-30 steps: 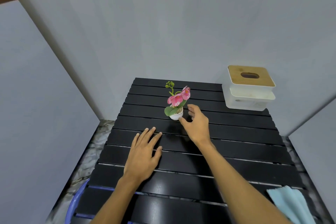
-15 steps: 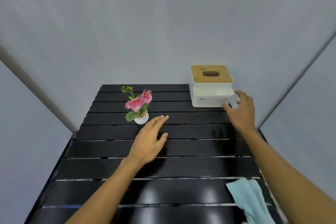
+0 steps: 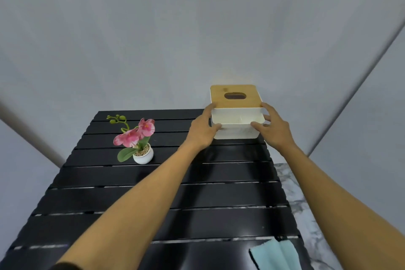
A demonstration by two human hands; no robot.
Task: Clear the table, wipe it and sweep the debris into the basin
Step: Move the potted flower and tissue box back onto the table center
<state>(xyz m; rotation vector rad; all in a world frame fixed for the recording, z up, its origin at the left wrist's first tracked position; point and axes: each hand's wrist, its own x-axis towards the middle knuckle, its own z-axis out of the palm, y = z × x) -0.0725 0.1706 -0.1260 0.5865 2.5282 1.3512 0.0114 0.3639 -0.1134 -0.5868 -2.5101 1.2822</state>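
Observation:
A white tissue box (image 3: 236,123) with a wooden lid stands at the far right corner of the black slatted table (image 3: 153,199). My left hand (image 3: 202,130) grips its left side and my right hand (image 3: 272,129) grips its right side. A small white pot with a pink orchid (image 3: 137,138) stands to the left of the box, apart from both hands. A light blue cloth (image 3: 277,254) lies at the table's near right corner. No basin is in view.
Grey walls close in behind and on both sides of the table. A strip of marbled floor (image 3: 306,204) shows along the table's right edge.
My left hand left the table beside the orchid and moved right onto the tissue box. My right hand closed on the box's right side. The view shifted right.

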